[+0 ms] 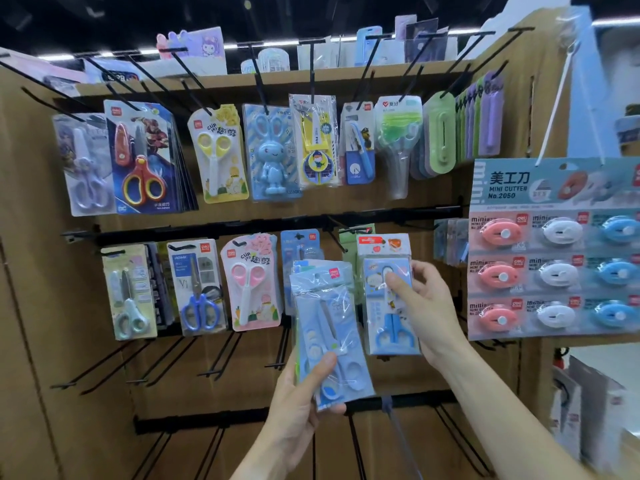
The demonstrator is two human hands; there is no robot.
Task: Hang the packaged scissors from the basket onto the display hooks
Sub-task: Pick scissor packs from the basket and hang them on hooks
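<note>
My left hand (298, 403) grips a small stack of blue scissor packs (329, 327) by their lower end, thumb across the front, held upright in front of the display. My right hand (422, 299) pinches another blue scissor pack (388, 317) near its upper half; the top of that pack reaches the middle rail, by a black hook (337, 240). Whether it hangs on a hook I cannot tell. The basket is out of view.
Packaged scissors fill the upper row (214, 150) and the left of the middle row (249, 282). Bare black hooks (221, 358) jut out below. A card of mini cutters (554, 251) hangs at right. The wall is brown cardboard (31, 271).
</note>
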